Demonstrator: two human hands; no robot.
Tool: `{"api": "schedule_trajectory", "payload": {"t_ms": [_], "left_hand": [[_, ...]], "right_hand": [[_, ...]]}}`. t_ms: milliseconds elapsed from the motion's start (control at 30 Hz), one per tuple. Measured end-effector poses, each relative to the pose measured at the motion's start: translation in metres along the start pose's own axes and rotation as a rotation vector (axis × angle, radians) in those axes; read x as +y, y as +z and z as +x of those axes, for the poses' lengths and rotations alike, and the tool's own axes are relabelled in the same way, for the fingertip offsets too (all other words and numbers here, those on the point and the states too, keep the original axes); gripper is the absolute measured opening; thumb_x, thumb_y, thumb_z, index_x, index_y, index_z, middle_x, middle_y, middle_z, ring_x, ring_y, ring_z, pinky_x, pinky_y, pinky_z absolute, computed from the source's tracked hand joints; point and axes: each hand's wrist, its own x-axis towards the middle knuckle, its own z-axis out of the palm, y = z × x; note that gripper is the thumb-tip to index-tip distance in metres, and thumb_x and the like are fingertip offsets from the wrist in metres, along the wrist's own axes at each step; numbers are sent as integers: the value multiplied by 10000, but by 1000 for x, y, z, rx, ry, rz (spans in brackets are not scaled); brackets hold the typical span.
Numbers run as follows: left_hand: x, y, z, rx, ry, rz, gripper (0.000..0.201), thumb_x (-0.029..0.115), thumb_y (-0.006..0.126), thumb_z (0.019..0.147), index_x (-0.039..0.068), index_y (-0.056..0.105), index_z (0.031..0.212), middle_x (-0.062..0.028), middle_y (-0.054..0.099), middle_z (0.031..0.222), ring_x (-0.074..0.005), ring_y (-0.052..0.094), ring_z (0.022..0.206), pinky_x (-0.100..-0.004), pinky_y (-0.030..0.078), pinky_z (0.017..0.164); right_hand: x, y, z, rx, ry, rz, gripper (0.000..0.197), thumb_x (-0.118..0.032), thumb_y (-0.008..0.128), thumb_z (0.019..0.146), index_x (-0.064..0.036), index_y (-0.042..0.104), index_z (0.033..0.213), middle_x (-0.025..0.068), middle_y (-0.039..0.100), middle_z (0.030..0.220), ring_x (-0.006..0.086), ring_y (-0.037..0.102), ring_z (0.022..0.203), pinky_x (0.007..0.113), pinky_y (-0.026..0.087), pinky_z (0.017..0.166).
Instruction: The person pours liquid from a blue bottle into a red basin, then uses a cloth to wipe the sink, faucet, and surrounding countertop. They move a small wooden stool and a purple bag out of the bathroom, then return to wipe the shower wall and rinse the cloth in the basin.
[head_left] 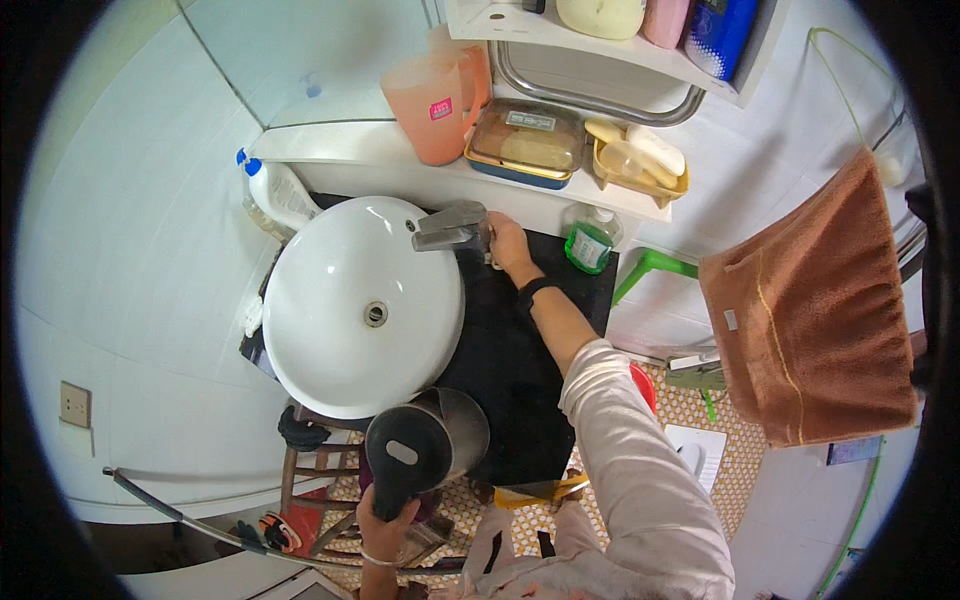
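1. White walls surround a dark bench [515, 345] that carries a round white basin [315, 285] toward its left edge; a white shelf [350, 142] runs along its far edge.

2. At the bench's near edge is the kettle [430, 440], close against the basin's near rim, with its handle turned toward the person. Whether it rests on the bench or is held just above cannot be told from overhead.

3. The left hand [385, 530] has its fingers clamped on the kettle's handle. Gripping there probably keeps skin off the steel body and gives the best control of its weight.

4. By the far edge, the right hand [510, 245] is at the back of the tap [450, 228]. Its fingers are bent, but their tips are hidden, so I cannot tell whether they are closed on anything.

5. A spray bottle [280, 195] stands near the bench's far left corner and a bottle of green liquid [590, 245] at its far right corner, presumably kept there to leave the middle usable.

6. Dark surface shows between basin and right edge, giving sideways room, though the right forearm crosses it; the kettle has little leeway between rim and near edge.
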Motion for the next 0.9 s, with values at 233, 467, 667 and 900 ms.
{"api": "schedule_trajectory", "payload": {"t_ms": [233, 467, 667, 900], "left_hand": [[-9, -4, 2, -18, 98, 129, 341, 56, 787, 702, 8, 621, 997, -56, 661, 888, -144, 602, 787, -302, 483, 715], [-6, -4, 2, -62, 17, 1, 285, 1, 760, 720, 18, 615, 964, -17, 627, 827, -92, 572, 711, -260, 477, 640], [-2, -1, 2, -56, 93, 55, 283, -12, 749, 711, 22, 616, 959, 1, 620, 799, -87, 560, 704, -252, 466, 638], [-5, -3, 3, -56, 73, 55, 288, 0, 753, 720, 18, 612, 971, 1, 619, 823, -84, 548, 711, -247, 459, 650]], "right_hand": [[3, -13, 21, -438, 43, -401, 220, -55, 519, 797, -38, 683, 944, 172, 675, 957, 360, 640, 920, 448, 515, 793], [-6, -35, -47, -328, -165, -683, 231, -137, 540, 828, -64, 707, 969, 69, 560, 1250, 272, 499, 1119, 392, 494, 844], [-39, -37, -137, -409, -356, -512, 233, -76, 580, 768, -122, 704, 960, 78, 535, 1198, 280, 524, 1085, 394, 490, 842], [-72, -37, -119, 178, -194, -336, 255, -86, 625, 746, -83, 699, 990, 83, 545, 1123, 292, 481, 1060, 417, 420, 891]]}}
